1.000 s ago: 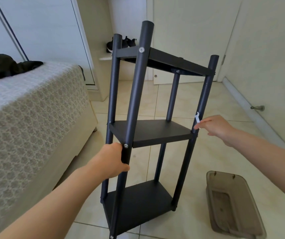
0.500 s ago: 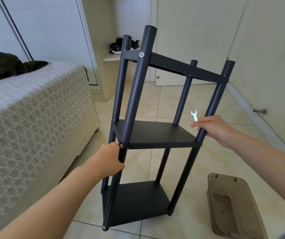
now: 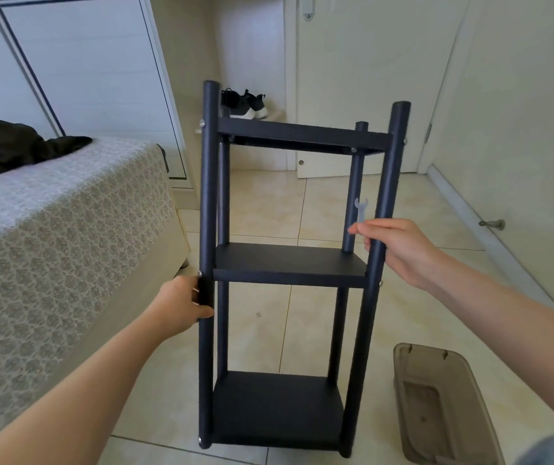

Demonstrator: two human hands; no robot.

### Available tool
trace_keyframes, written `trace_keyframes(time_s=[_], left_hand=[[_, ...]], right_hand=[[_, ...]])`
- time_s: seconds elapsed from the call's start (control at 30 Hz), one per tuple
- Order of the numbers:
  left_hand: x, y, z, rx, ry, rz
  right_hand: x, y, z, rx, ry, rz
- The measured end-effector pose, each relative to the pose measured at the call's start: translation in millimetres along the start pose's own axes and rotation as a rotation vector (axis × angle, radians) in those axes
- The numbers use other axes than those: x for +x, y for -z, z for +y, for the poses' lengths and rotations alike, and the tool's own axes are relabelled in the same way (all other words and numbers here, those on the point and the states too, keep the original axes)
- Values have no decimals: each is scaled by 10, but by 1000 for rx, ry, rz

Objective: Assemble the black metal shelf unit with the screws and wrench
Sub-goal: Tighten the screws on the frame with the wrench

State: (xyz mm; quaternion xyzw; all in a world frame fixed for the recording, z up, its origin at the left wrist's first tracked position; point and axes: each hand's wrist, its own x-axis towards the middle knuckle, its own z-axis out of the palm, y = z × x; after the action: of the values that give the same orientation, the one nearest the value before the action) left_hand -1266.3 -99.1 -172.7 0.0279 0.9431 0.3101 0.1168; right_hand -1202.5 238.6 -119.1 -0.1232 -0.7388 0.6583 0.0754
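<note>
The black metal three-tier shelf unit (image 3: 289,266) is standing upright on the beige tiled floor (image 3: 268,213). The left hand (image 3: 176,308) is gripping its front-left post, fingers clamped round it. The right hand (image 3: 399,250) is curling round the front-right post, seemingly pinching a small silver wrench (image 3: 361,209), which is blurred. Assembly is looking nearly complete, and the next move is probably tightening each silver screw (image 3: 200,273).

Both forearms are bare right to the frame's edge, and so are the left hand (image 3: 178,305) and the right hand (image 3: 399,250). A patch of faded blue-grey cloth (image 3: 550,449) shows at the lower right corner, too blurred to name the garment.
</note>
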Motion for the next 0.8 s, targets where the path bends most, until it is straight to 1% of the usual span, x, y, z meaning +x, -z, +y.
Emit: trace_keyframes(time_s=[0.13, 0.4, 0.5, 0.63, 0.8], left_hand=[[35, -79, -52, -89, 53, 6], [88, -227, -62, -176, 116, 93], [92, -280, -87, -185, 125, 117], [108, -354, -94, -189, 144, 110], [114, -462, -72, -170, 160, 79]], right_hand=[[-96, -26, -152, 96, 50, -55], [-299, -116, -311, 116, 96, -164], [-358, -185, -361, 109, 122, -165], [-396, -227, -408, 109, 151, -141], [-418, -219, -385, 57, 180, -168]])
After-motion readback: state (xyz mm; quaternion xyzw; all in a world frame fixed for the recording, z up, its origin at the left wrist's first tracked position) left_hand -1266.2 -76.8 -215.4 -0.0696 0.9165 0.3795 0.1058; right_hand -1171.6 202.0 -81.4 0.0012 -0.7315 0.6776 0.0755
